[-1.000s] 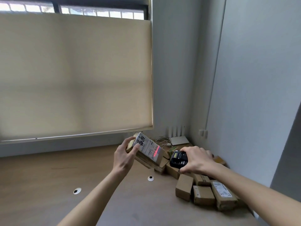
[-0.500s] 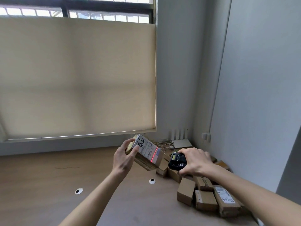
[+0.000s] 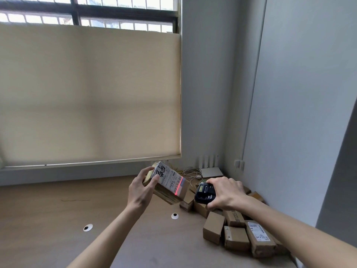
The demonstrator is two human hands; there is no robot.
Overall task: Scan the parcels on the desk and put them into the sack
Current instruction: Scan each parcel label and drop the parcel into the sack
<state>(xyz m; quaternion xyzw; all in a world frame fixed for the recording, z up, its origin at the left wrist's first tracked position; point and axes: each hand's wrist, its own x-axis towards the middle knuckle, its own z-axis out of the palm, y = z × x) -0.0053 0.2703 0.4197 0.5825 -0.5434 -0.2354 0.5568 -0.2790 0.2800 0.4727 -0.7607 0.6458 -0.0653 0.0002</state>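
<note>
My left hand (image 3: 142, 191) grips a labelled parcel (image 3: 168, 182) above the desk (image 3: 48, 219), right hand (image 3: 226, 192) wrapped round the scanner (image 3: 203, 193), red line on label.

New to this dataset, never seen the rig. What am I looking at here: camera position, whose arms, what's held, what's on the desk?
There is no robot. A person wears one wide-angle camera on the head, looking forward and down, so both bare arms reach in from the bottom of the picture.

The left hand holds up a cardboard parcel, tilted, label side facing the camera. The right hand has its grip round a black handheld scanner aimed at that label; a red scan line falls across the barcode.

On the wooden desk, in the right corner by the wall, lies a pile of small cardboard parcels. Behind them sit a white router and loose cables. Two round cable holes are set into the desktop. No sack is in view.
</note>
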